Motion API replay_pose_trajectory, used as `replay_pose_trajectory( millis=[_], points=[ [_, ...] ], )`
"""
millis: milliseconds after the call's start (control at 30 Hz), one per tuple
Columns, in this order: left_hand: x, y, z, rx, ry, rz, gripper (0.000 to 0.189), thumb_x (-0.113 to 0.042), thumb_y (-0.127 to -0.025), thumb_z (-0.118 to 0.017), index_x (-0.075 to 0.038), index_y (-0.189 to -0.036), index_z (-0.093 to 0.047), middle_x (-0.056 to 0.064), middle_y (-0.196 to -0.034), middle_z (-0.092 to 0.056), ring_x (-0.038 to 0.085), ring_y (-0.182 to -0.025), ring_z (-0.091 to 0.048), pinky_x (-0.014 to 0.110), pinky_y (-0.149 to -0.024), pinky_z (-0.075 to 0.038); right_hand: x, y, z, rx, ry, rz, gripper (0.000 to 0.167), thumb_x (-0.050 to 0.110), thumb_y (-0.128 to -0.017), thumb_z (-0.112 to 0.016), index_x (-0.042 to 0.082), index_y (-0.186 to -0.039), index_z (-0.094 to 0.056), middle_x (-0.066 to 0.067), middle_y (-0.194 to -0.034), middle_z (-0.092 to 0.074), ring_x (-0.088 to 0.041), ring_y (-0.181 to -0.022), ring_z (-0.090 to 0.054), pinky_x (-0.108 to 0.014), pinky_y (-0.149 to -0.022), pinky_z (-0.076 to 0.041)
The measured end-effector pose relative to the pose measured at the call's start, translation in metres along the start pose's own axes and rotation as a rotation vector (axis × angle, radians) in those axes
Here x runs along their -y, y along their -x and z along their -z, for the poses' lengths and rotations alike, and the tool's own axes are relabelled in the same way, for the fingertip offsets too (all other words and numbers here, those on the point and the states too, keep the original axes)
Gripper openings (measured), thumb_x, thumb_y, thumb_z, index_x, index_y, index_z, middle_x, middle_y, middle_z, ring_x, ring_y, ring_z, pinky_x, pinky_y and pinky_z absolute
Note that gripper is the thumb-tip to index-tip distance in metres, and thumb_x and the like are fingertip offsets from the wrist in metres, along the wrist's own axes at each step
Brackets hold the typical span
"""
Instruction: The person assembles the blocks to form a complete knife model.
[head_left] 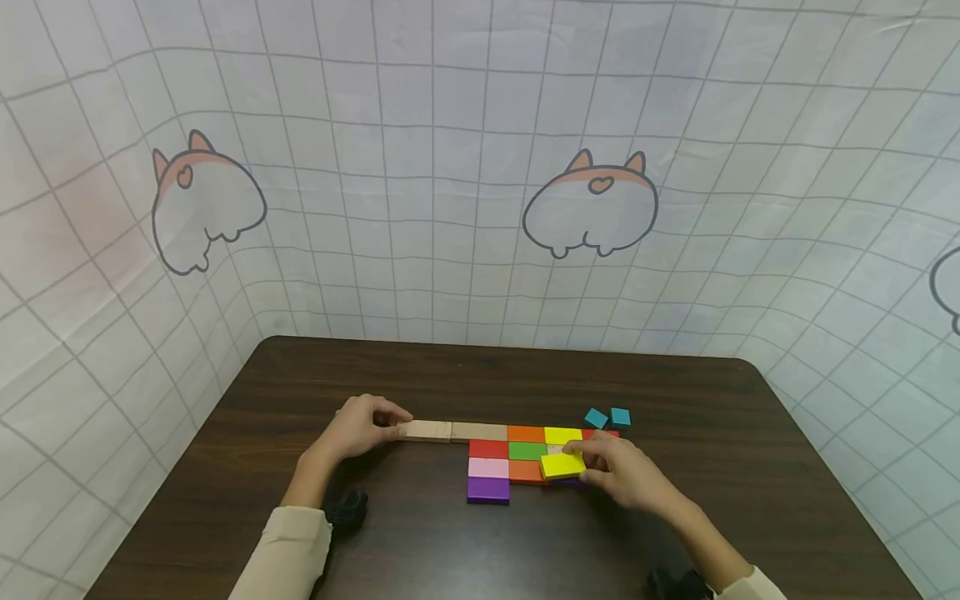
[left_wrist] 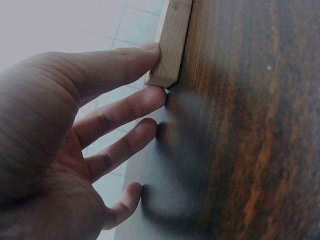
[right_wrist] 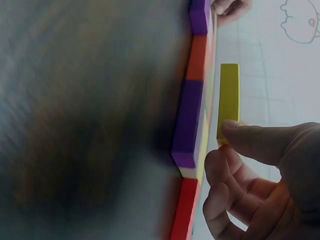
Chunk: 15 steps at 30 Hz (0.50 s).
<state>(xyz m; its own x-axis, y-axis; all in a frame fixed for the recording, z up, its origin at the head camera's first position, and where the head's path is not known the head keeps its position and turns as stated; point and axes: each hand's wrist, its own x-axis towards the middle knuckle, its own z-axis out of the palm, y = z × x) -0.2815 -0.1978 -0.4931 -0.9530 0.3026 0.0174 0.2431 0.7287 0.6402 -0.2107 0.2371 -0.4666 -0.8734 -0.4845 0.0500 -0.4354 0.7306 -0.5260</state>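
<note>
My right hand [head_left: 621,473] pinches a flat yellow block [head_left: 562,466], held slightly raised over a patchwork of coloured blocks. In the right wrist view the thumb lies on one end of this yellow block [right_wrist: 229,97], and the other fingers are bent below it. At the left end of a row of plain wooden blocks, my left hand [head_left: 362,427] grips the outermost wooden block [head_left: 426,431]. The left wrist view has the thumb against this wooden block [left_wrist: 172,42], with the index finger mostly hidden. Part of the patchwork is covered by the yellow block and right hand.
The patchwork includes a second wooden block [head_left: 480,432], a green block [head_left: 528,451], a pink block [head_left: 488,467] and a purple block [head_left: 488,490]. Two small teal blocks [head_left: 619,417] lie behind its right end. A gridded curtain [head_left: 480,208] surrounds the dark table [head_left: 420,550].
</note>
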Motion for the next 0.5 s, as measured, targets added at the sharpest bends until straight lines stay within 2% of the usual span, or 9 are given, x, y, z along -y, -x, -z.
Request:
replay_pose_trajectory(
  millis=[333,500],
  points=[
    [0.001,-0.001,0.0,0.002,0.003,-0.001,0.015,-0.023,-0.092,-0.078,-0.023,-0.107,-0.081,-0.005,-0.092,-0.069,0.013,-0.082,-0.057,0.034,-0.073,-0.048,0.013,0.014,-0.014,0.055,-0.038,-0.104,0.035,0.012,-0.092,-0.076,0.018,-0.126,-0.071,0.004,-0.092,-0.053,-0.006,-0.071,-0.047,-0.023,-0.06,-0.041],
    [-0.001,0.0,0.0,0.002,-0.001,0.003,0.015,-0.022,-0.092,-0.078,-0.022,-0.107,-0.081,-0.004,-0.092,-0.07,0.013,-0.083,-0.057,0.034,-0.073,-0.048,0.015,0.017,-0.019,0.071,-0.068,-0.088,0.036,0.011,-0.093,-0.075,0.016,-0.128,-0.07,0.002,-0.095,-0.054,-0.005,-0.073,-0.049,-0.022,-0.061,-0.043]
  ],
)
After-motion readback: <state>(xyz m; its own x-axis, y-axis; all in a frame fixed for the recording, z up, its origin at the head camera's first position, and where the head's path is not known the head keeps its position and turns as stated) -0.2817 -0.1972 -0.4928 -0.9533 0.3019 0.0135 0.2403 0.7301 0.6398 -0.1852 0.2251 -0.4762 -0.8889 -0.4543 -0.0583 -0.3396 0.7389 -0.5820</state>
